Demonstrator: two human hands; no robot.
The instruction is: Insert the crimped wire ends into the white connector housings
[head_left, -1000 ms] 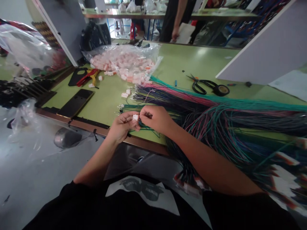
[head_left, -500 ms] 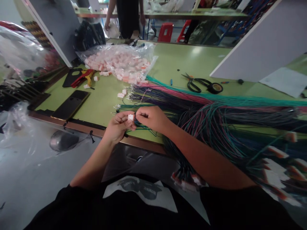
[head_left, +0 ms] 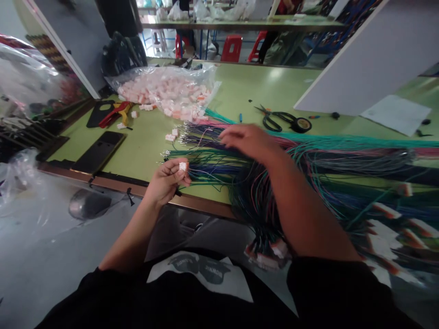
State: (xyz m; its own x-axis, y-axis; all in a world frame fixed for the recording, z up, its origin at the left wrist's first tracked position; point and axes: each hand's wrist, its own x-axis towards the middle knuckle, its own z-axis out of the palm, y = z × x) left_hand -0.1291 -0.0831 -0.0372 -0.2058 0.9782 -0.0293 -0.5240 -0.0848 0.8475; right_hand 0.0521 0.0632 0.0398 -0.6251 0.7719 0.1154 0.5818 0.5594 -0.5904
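Note:
Near the front edge of the green table, my left hand (head_left: 168, 179) pinches a small white and orange connector housing (head_left: 183, 167). Thin wires run rightward from that connector. My right hand (head_left: 247, 140) hovers over the wire bundle (head_left: 219, 132), its fingers bent and smeared by motion, so what they hold, if anything, does not show. Beneath and around both hands lie green, blue, dark and pink wires with bare metal terminals at their left ends. Two or so loose connector housings (head_left: 171, 135) rest just beyond my left hand.
A clear bag of connector housings (head_left: 164, 91) lies at the back. Scissors (head_left: 272, 119) and black tape (head_left: 302, 124) are behind the wires. A phone (head_left: 99, 151) and red-yellow pliers (head_left: 116, 114) lie left. Finished-looking wired connectors (head_left: 384, 237) pile at right. A white partition (head_left: 363, 59) stands right.
My right hand has left the connector and moved up and right over the wires. My left hand keeps the connector in nearly the same spot. The person behind has moved left.

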